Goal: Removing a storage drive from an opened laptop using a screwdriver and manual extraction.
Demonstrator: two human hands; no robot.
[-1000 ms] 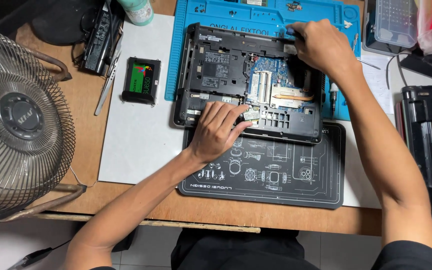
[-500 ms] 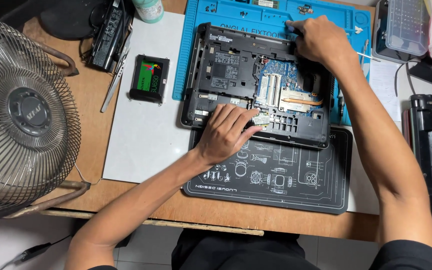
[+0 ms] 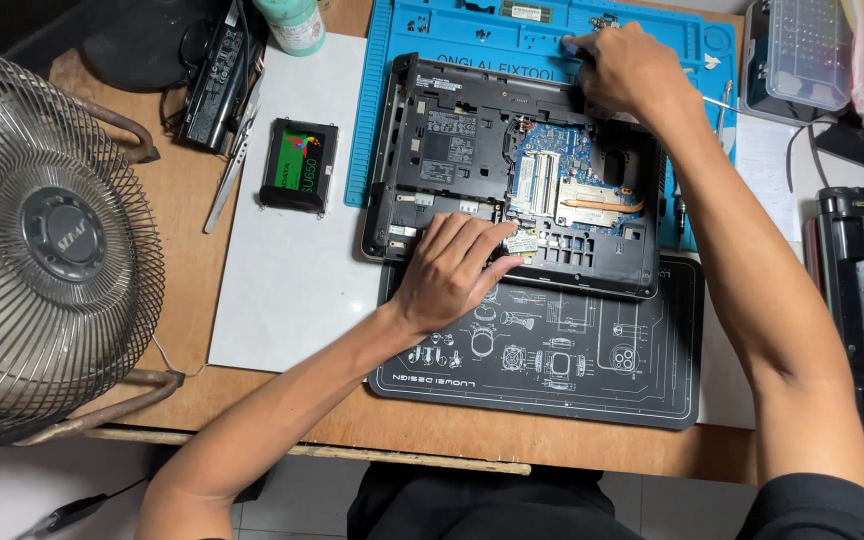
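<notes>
Opened black plastic laptop base (image 3: 472, 160), circuit board exposed, lying on the table (image 3: 182, 260).
I'm pressing my left hand (image 3: 452, 268), fingers together, on its front edge; my right hand (image 3: 627, 70) is gripping its far corner.

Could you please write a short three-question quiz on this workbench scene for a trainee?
1. True or false: the laptop lies opened up, its circuit board showing.
2. Where does the left hand rest? A) on the fan B) on the laptop's near edge C) on the clear box
3. What lies on the white sheet, left of the laptop?

Key: 1 true; 2 B; 3 a small black drive with a colourful label. The right hand is at the laptop's far corner.
</notes>
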